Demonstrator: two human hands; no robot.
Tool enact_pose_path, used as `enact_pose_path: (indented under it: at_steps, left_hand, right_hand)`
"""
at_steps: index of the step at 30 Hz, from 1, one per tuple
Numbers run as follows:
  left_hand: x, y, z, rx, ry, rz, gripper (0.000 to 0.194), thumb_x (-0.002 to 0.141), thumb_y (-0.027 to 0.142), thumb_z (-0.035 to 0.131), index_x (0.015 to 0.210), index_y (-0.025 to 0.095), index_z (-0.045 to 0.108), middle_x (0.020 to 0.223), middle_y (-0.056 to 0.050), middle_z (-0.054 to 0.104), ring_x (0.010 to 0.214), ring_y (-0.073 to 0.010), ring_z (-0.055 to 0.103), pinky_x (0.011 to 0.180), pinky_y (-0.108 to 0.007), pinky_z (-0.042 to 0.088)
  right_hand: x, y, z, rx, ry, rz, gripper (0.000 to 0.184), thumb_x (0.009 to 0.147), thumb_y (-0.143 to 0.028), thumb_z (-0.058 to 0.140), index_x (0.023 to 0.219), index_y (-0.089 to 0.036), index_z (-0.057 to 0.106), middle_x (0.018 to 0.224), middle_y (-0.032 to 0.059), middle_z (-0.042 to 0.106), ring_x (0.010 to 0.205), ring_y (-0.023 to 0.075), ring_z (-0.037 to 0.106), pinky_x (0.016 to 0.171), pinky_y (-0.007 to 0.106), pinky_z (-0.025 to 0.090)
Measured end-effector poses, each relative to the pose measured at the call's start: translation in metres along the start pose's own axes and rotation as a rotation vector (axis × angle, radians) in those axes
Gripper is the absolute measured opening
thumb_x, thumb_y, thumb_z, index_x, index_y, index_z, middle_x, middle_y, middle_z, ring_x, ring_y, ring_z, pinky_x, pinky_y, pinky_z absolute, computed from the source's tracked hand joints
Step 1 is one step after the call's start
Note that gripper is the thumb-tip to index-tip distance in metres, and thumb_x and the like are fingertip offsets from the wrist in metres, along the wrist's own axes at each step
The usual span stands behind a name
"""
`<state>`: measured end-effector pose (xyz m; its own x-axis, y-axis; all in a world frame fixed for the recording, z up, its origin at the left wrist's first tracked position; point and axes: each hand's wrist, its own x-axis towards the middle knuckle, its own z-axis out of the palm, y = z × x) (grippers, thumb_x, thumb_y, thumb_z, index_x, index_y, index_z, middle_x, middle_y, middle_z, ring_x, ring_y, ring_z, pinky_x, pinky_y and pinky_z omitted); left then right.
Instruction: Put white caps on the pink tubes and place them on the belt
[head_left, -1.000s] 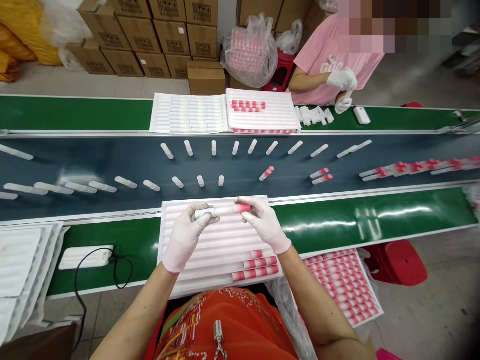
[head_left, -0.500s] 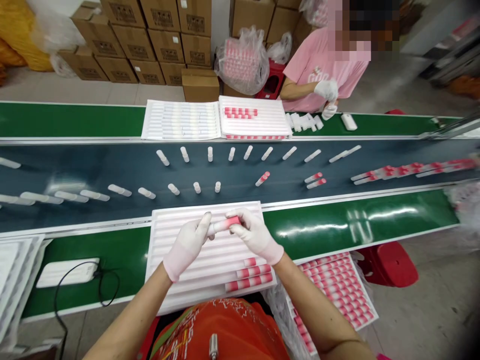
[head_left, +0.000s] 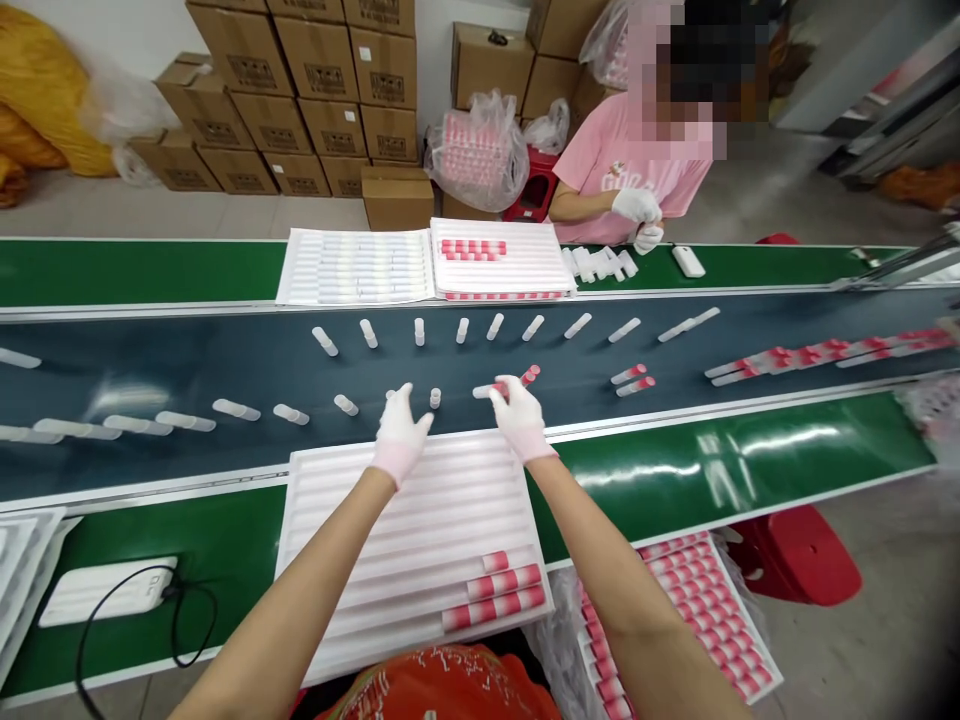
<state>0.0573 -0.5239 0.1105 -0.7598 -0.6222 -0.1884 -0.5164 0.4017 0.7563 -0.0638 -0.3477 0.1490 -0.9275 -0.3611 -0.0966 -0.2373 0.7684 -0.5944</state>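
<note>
Both my hands, in white gloves, reach over the near edge of the dark conveyor belt [head_left: 225, 360]. My left hand [head_left: 401, 435] has its fingers spread just above a short white tube [head_left: 435, 397] standing on the belt; it holds nothing. My right hand [head_left: 517, 415] is closed on a white tube with a pink cap [head_left: 487, 391], held low over the belt. Another pink-capped tube [head_left: 530, 375] lies just beyond it. Below my wrists sits a white ridged tray [head_left: 360, 540] with a few pink-and-white tubes [head_left: 499, 590] in its near right corner.
Two rows of white tubes [head_left: 461, 328] run along the belt, and pink-capped ones [head_left: 817, 352] sit at the right. Across it a person in a pink shirt [head_left: 634, 205] handles tubes beside two white trays [head_left: 502, 262]. Cardboard boxes [head_left: 330, 90], a power strip [head_left: 105, 590], a red stool [head_left: 802, 555].
Both hands moved from over the tray forward onto the belt. The left hand let go of the tube and opened; the right hand carried the capped tube to the belt.
</note>
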Motion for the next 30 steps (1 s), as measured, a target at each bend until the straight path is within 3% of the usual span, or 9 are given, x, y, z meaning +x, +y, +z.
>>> enact_pose_path:
  at_steps: [3,5,9,14,19,22,24,27,30]
  left_hand:
    - [0.040,0.009,0.042,0.100,-0.089,-0.057,0.070,0.082,0.015,0.072,0.146,0.013,0.045,0.146,-0.020,0.052,0.128,-0.0289,0.059,0.108,-0.038,0.046]
    - [0.057,0.011,0.063,0.111,-0.132,-0.051,0.057,0.083,0.012,0.070,0.138,0.014,0.053,0.138,-0.018,0.058,0.118,-0.0254,0.065,0.103,-0.034,0.048]
    - [0.068,-0.001,0.077,0.149,-0.187,-0.002,0.021,0.094,0.017,0.056,0.112,0.016,0.066,0.124,-0.013,0.065,0.117,-0.0251,0.063,0.107,-0.036,0.045]
    - [0.064,-0.010,0.083,0.201,-0.214,-0.024,0.030,0.098,0.020,0.050,0.127,0.018,0.057,0.132,-0.013,0.059,0.127,-0.0240,0.056,0.111,-0.035,0.040]
    - [0.061,0.009,0.099,0.283,-0.199,-0.156,0.059,0.083,0.008,0.062,0.139,0.012,0.045,0.139,-0.021,0.049,0.124,-0.0295,0.058,0.104,-0.038,0.046]
    - [0.063,0.027,0.103,0.341,-0.240,-0.089,0.071,0.070,0.002,0.071,0.136,0.016,0.050,0.139,-0.020,0.048,0.123,-0.0323,0.057,0.100,-0.038,0.047]
    - [0.063,0.042,0.105,0.386,-0.283,-0.009,0.063,0.066,0.003,0.074,0.126,0.018,0.059,0.136,-0.017,0.051,0.124,-0.0328,0.055,0.100,-0.038,0.047]
    - [0.060,0.063,0.113,0.442,-0.362,0.091,0.036,0.073,0.010,0.074,0.107,0.019,0.067,0.125,-0.015,0.060,0.125,-0.0313,0.054,0.104,-0.037,0.043]
    - [0.059,0.073,0.123,0.491,-0.450,0.101,0.020,0.078,0.015,0.072,0.097,0.017,0.070,0.111,-0.016,0.067,0.117,-0.0316,0.061,0.101,-0.038,0.045]
  right_hand:
    - [0.050,-0.006,0.033,-0.224,-0.175,-0.099,0.023,0.098,-0.028,0.052,0.118,-0.022,0.062,0.109,0.0066,0.074,0.102,0.0216,0.067,0.090,0.032,0.048]
    - [0.072,-0.009,0.054,-0.255,-0.227,-0.112,0.019,0.096,-0.027,0.055,0.111,-0.021,0.065,0.103,0.0075,0.074,0.098,0.0230,0.068,0.088,0.032,0.048]
    - [0.081,-0.004,0.073,-0.271,-0.307,-0.111,0.029,0.097,-0.031,0.056,0.123,-0.020,0.062,0.109,0.0088,0.073,0.102,0.0241,0.068,0.091,0.033,0.049]
    - [0.059,0.019,0.061,-0.173,-0.281,-0.092,0.071,0.090,-0.045,0.065,0.152,-0.020,0.043,0.120,0.0086,0.070,0.111,0.0276,0.065,0.101,0.039,0.049]
    - [0.045,0.054,0.045,-0.071,-0.121,0.033,0.054,0.096,-0.027,0.048,0.149,-0.019,0.048,0.116,0.0086,0.070,0.108,0.0243,0.066,0.103,0.040,0.051]
    - [0.044,0.080,0.040,-0.098,-0.063,0.059,0.051,0.093,-0.018,0.045,0.144,-0.016,0.053,0.122,0.0105,0.068,0.116,0.0235,0.064,0.109,0.039,0.048]
    - [0.041,0.095,0.038,-0.121,-0.050,0.060,0.050,0.092,-0.015,0.044,0.141,-0.015,0.056,0.123,0.0118,0.067,0.116,0.0241,0.064,0.109,0.040,0.048]
    - [0.033,0.110,0.038,-0.143,-0.077,0.054,0.045,0.092,-0.015,0.048,0.135,-0.015,0.061,0.125,0.0130,0.065,0.113,0.0260,0.065,0.107,0.041,0.049]
    - [0.034,0.115,0.043,-0.146,-0.147,0.011,0.040,0.089,-0.019,0.058,0.128,-0.019,0.066,0.128,0.0096,0.064,0.114,0.0246,0.064,0.107,0.038,0.048]
